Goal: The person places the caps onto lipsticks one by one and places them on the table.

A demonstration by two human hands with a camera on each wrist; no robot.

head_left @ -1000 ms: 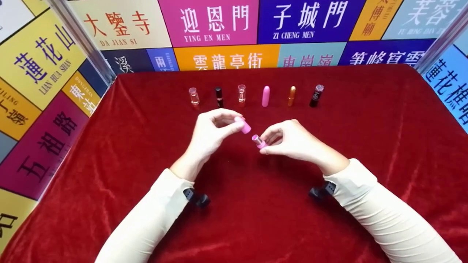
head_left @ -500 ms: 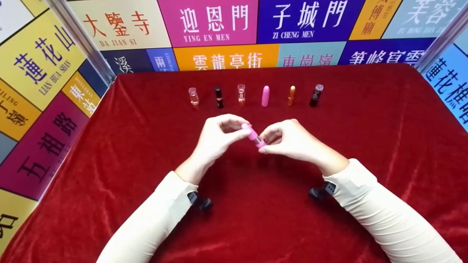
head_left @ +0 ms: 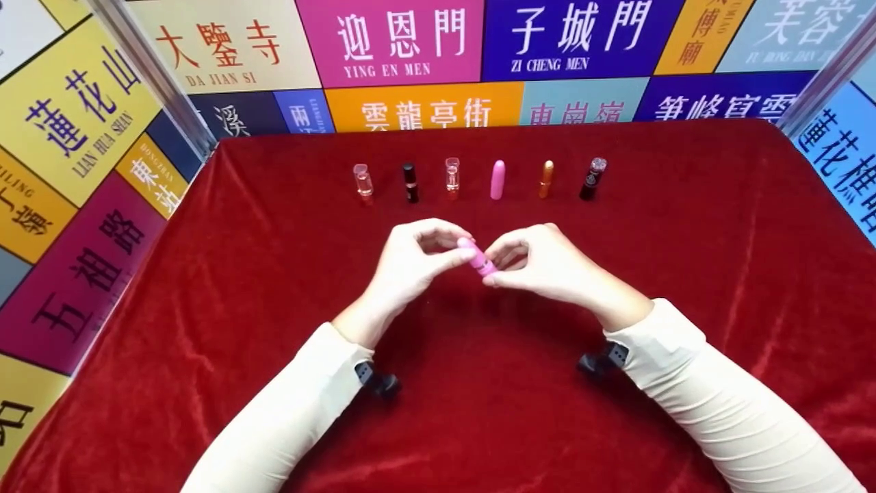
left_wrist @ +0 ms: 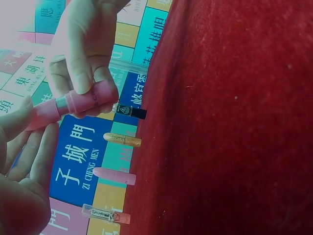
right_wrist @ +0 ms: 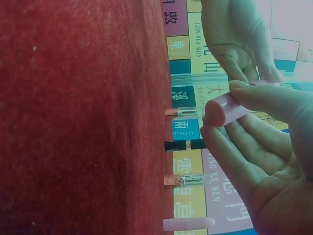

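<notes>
A pink lipstick (head_left: 484, 266) is held slantwise between both hands above the red cloth. My left hand (head_left: 414, 267) pinches its rounded cap (left_wrist: 43, 113) between thumb and fingers. The pink base (left_wrist: 93, 98), with dark lettering, is gripped by my right hand (head_left: 551, 267) from the other side. In the left wrist view a silver band (left_wrist: 62, 104) shows between cap and base, the cap being over part of the inner tube. The right wrist view shows the flat bottom of the base, with the right thumb and fingers around it.
Behind the hands a row of lipsticks stands upright: a clear-capped one (head_left: 363, 183), a black one (head_left: 410, 183), another clear-capped one (head_left: 452, 179), a pink one (head_left: 497, 180), a gold one (head_left: 545, 180) and a black patterned one (head_left: 593, 179). Printed panels (head_left: 424, 106) rise past the red cloth (head_left: 465, 411).
My left hand has moved right and slightly down, bringing the separate cap onto the lipstick base. Less silver shows between them now. My right hand has stayed nearly still.
</notes>
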